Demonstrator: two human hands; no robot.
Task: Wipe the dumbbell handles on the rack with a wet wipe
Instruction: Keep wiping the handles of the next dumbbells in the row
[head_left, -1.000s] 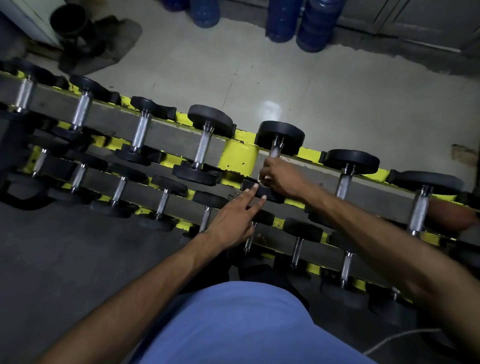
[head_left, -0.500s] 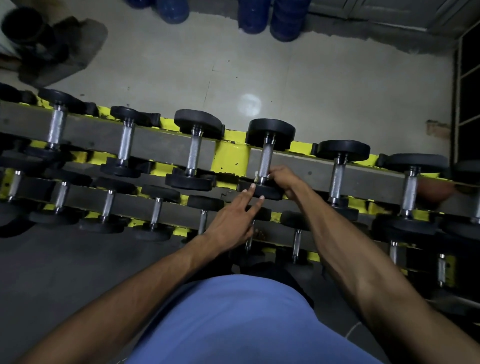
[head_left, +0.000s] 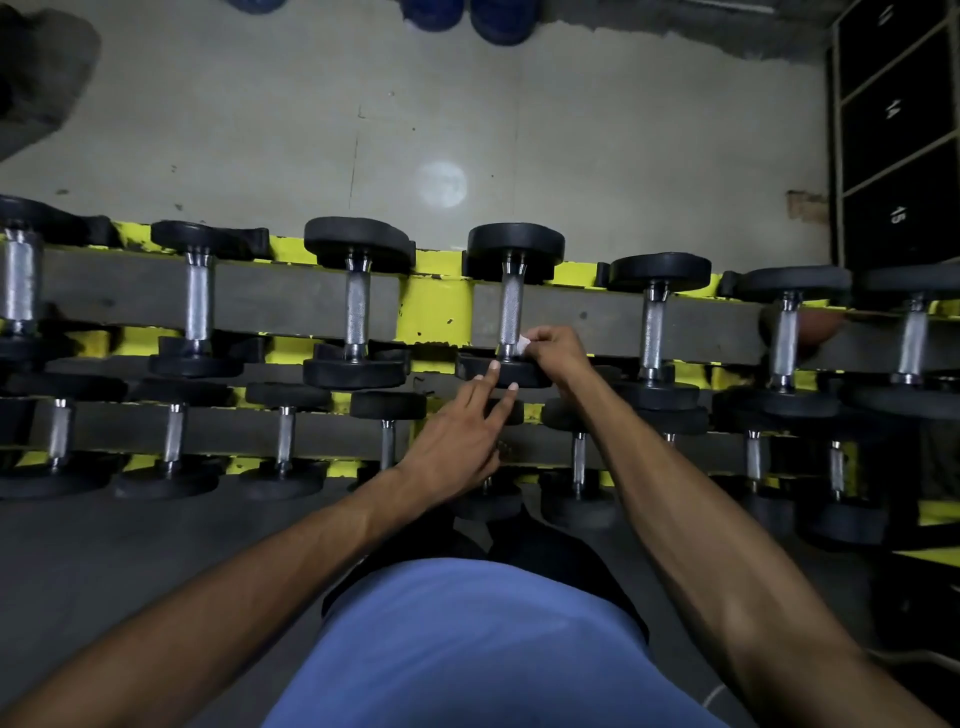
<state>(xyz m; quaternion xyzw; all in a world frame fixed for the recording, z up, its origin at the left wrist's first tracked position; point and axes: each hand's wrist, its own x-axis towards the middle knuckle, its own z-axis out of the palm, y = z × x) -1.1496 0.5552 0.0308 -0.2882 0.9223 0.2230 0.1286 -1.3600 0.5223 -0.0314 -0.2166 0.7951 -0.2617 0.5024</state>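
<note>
A yellow and grey rack (head_left: 434, 312) carries two rows of black dumbbells with knurled steel handles. My right hand (head_left: 553, 351) pinches a small white wet wipe (head_left: 523, 343) against the near end of the handle (head_left: 510, 312) of the upper-row dumbbell at the centre. My left hand (head_left: 457, 436) reaches forward with its fingers straight, and two fingertips touch that dumbbell's near black head (head_left: 501, 371). Most of the wipe is hidden inside my right fingers.
Further dumbbells (head_left: 357, 312) sit left and right on both tiers. Pale floor (head_left: 467, 130) lies beyond the rack, with blue water bottles (head_left: 467, 15) at the top edge. A black numbered weight stack (head_left: 896, 119) stands at the far right. My blue shirt (head_left: 483, 649) fills the bottom.
My right hand has slid down the centre handle from its far end to its near end, and the white wipe now shows. The camera has panned right. My left hand stays in place.
</note>
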